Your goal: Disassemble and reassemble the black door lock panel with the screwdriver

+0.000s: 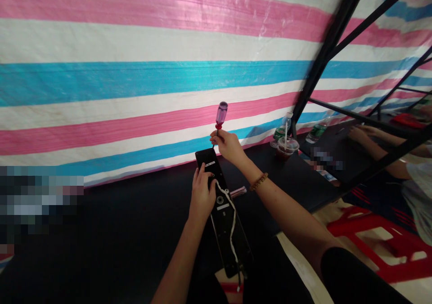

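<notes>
A black table (286, 182) runs along a striped tarpaulin (168, 38). A long black panel (224, 232) lies on it, reaching towards the far edge, with a white cable (232, 232) across it and a pink-handled tool (238, 192) just beside it. The left hand (201, 195) presses its fingers onto the panel. The right hand (228, 145) pinches an upright purple-handled screwdriver (221, 115) above the panel's far end.

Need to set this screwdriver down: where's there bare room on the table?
Bare black tabletop spreads left of the long black panel, below the striped tarp. A smaller patch lies right of the panel, before the plastic cup. It's crowded around that cup and the water bottle.
</notes>
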The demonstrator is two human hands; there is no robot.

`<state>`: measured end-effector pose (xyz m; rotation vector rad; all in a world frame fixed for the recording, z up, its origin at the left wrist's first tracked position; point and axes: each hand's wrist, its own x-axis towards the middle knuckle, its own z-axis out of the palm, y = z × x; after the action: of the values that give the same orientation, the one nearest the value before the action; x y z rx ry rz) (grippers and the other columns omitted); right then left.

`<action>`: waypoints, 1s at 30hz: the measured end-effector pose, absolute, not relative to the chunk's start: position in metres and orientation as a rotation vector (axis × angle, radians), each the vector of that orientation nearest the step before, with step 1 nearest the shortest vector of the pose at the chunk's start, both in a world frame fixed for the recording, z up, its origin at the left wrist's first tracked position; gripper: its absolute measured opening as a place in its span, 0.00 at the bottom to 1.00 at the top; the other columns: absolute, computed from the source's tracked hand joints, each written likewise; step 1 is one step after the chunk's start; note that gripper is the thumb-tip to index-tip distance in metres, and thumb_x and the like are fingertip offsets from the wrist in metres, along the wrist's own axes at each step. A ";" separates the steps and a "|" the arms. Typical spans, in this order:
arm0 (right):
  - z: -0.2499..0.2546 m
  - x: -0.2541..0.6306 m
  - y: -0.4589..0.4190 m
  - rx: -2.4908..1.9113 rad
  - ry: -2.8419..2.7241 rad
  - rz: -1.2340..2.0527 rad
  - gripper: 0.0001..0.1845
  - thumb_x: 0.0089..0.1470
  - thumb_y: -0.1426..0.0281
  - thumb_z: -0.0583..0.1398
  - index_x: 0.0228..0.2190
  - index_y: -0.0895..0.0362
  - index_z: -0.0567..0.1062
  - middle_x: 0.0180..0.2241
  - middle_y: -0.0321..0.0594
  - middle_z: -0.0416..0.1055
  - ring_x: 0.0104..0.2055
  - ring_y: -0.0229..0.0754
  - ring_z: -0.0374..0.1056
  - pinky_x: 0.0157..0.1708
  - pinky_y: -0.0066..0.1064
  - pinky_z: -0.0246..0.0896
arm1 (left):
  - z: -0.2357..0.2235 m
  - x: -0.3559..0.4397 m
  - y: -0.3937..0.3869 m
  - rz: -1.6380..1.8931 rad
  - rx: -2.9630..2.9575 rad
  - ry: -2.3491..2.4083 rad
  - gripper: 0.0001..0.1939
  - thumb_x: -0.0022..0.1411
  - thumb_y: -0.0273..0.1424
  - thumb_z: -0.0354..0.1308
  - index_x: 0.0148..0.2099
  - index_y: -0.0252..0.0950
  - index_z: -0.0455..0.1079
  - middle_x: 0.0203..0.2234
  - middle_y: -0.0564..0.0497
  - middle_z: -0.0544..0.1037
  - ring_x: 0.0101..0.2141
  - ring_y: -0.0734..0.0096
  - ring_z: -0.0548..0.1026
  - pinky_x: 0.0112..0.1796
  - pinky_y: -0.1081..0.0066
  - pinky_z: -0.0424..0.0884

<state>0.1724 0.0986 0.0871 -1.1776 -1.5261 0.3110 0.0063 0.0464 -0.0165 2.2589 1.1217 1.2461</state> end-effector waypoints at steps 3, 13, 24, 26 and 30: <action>0.083 0.172 0.098 -1.183 -1.468 0.342 0.06 0.62 0.71 0.57 0.35 0.56 0.75 0.31 0.38 0.78 0.34 0.39 0.78 0.36 0.29 0.74 | -0.017 0.006 0.046 1.254 2.267 1.119 0.06 0.68 0.28 0.53 0.46 0.38 0.68 0.66 0.39 0.64 0.66 0.46 0.61 0.63 0.42 0.63; 0.086 0.172 0.094 -1.222 -1.366 0.284 0.05 0.56 0.68 0.65 0.34 0.56 0.77 0.24 0.34 0.76 0.29 0.41 0.77 0.34 0.32 0.73 | -0.018 0.005 0.046 1.237 2.260 1.123 0.07 0.68 0.28 0.53 0.47 0.39 0.68 0.67 0.40 0.63 0.67 0.46 0.59 0.63 0.42 0.63; 0.087 0.178 0.078 -1.186 -1.376 0.264 0.06 0.59 0.69 0.62 0.30 0.56 0.77 0.27 0.39 0.79 0.32 0.45 0.80 0.35 0.32 0.73 | -0.015 0.006 0.045 1.252 2.259 1.124 0.06 0.68 0.29 0.53 0.46 0.39 0.67 0.66 0.40 0.64 0.67 0.47 0.60 0.63 0.44 0.63; 0.086 0.180 0.077 -1.204 -1.399 0.232 0.06 0.59 0.69 0.62 0.30 0.56 0.77 0.27 0.39 0.79 0.32 0.45 0.79 0.35 0.33 0.72 | -0.015 0.006 0.044 1.252 2.261 1.126 0.06 0.68 0.29 0.53 0.47 0.39 0.67 0.66 0.40 0.64 0.67 0.48 0.60 0.63 0.44 0.63; 0.084 0.181 0.076 -1.228 -1.410 0.218 0.06 0.60 0.69 0.62 0.31 0.56 0.78 0.28 0.39 0.80 0.32 0.45 0.79 0.36 0.32 0.72 | -0.015 0.006 0.045 1.253 2.259 1.130 0.06 0.68 0.28 0.53 0.46 0.37 0.68 0.66 0.38 0.64 0.66 0.47 0.61 0.63 0.44 0.62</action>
<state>0.1808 0.0756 0.0845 -1.2281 -1.4101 0.2183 0.0056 0.0450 -0.0146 2.2593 1.1300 1.2532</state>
